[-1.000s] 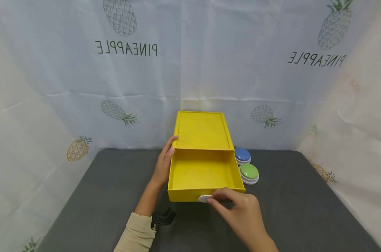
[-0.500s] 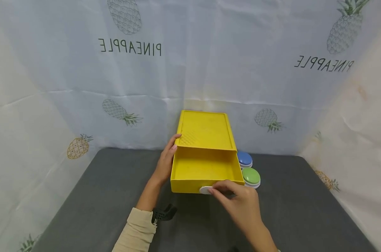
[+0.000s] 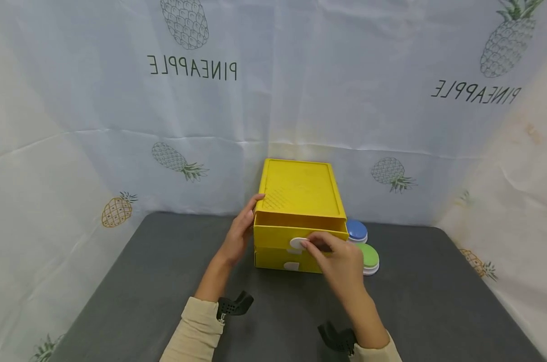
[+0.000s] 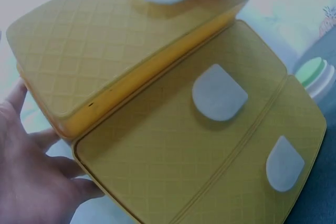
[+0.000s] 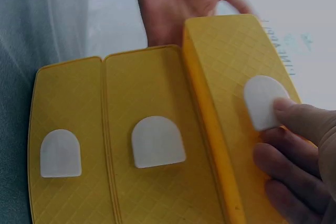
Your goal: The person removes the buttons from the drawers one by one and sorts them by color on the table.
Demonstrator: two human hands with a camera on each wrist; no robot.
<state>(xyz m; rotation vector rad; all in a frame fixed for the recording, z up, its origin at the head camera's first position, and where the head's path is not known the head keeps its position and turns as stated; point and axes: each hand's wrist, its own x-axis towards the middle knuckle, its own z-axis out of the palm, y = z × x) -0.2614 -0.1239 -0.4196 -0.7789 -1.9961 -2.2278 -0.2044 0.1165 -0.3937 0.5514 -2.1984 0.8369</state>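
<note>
A yellow drawer box [image 3: 300,188] stands at the back of the dark table, its top drawer [image 3: 273,236] partly pulled out. My right hand [image 3: 341,261] pinches the white knob [image 3: 298,243] of that drawer between thumb and finger; the right wrist view shows the same knob [image 5: 265,102] under the thumb. My left hand [image 3: 237,236] rests against the box's left side, fingers extended along it. In the left wrist view, two lower drawers with white knobs [image 4: 219,93] are flush with the front.
Right of the box are a blue round button [image 3: 357,230] and a green one [image 3: 368,255], both on white bases. A pineapple-print cloth [image 3: 300,100] hangs right behind the box. The dark tabletop [image 3: 165,281] extends on both sides.
The top drawer has slid back into the box, most of its inside now covered. My right hand moved in with it, holding the knob; my left hand stayed on the box's side.
</note>
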